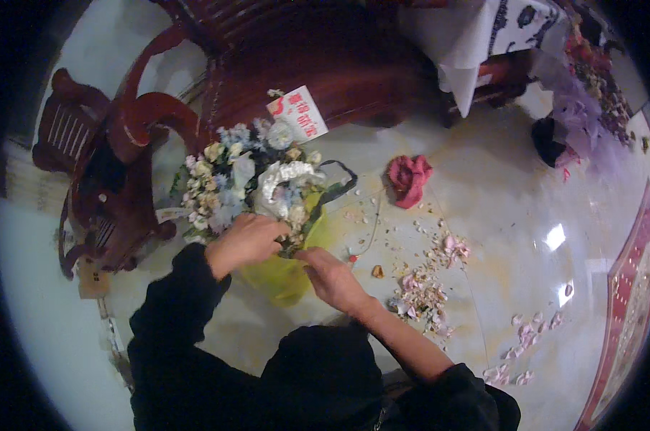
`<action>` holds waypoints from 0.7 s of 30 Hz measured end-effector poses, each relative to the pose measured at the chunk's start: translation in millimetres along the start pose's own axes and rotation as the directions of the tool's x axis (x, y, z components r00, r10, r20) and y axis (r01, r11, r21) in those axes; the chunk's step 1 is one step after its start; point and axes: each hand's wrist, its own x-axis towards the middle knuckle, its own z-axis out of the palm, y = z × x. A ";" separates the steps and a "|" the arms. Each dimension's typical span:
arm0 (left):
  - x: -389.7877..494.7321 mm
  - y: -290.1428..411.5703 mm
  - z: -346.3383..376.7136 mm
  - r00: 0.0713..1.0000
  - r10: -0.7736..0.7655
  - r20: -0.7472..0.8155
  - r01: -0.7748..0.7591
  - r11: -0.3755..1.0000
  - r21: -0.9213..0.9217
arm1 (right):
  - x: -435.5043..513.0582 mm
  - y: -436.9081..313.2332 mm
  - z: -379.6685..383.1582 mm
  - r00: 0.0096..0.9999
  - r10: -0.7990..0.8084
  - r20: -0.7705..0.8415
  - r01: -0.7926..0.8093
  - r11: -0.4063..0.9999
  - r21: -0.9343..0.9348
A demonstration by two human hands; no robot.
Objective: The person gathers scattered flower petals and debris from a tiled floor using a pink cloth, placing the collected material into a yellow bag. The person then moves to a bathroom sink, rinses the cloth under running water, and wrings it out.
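A bouquet of pale blue, white and cream flowers (219,183) lies on the tiled floor before me, against a dark red wooden bench. Shiny white ruffled material (273,186) curves around its middle. My left hand (252,237) reaches into the lower flowers, its fingers bent; the fingertips are partly hidden. Close by on the right, my right hand (327,277) has its fingertips at the lower edge of the flowers, and what they touch is too blurred to tell. Beneath both hands spreads a yellow-green translucent bag (281,283). A dark ribbon-like loop (343,175) rises at its right.
The wooden bench (325,70) spans the back, with a printed card (300,113) at its front. A crumpled red cloth (408,178), fallen petals (424,296) and pink petals (527,339) lie to the right. Purple netting (581,118) and a patterned rug (621,301) are farther right.
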 end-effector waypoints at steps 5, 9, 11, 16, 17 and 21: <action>32.4 109.5 -1.0 0.997 -0.075 -0.031 0.048 0.855 -0.517 | -25.7 37.4 -1.1 0.979 -0.098 0.180 0.107 0.993 -0.040; 130.6 167.0 86.4 0.966 0.223 -0.127 -0.252 0.732 -0.633 | -59.2 67.6 -3.0 0.989 -0.144 0.016 0.144 0.989 0.037; 208.5 165.9 139.8 0.961 0.209 -0.183 -0.276 0.776 -0.567 | -79.5 74.9 -15.3 0.993 0.051 -0.108 -0.049 0.998 0.026; 337.7 101.8 175.5 0.914 -0.300 -0.273 0.152 0.877 -0.456 | -112.2 59.2 -66.2 0.764 0.573 -0.296 -0.568 0.815 0.114; 343.9 111.1 172.3 0.888 -0.385 -0.253 0.241 0.857 -0.456 | -123.2 64.5 -76.2 0.732 0.595 -0.331 -0.587 0.798 0.135; 335.5 94.6 250.6 0.896 -0.041 -0.442 -0.154 0.905 -0.396 | -150.5 84.1 -66.9 0.684 0.645 -0.342 -0.607 0.762 0.224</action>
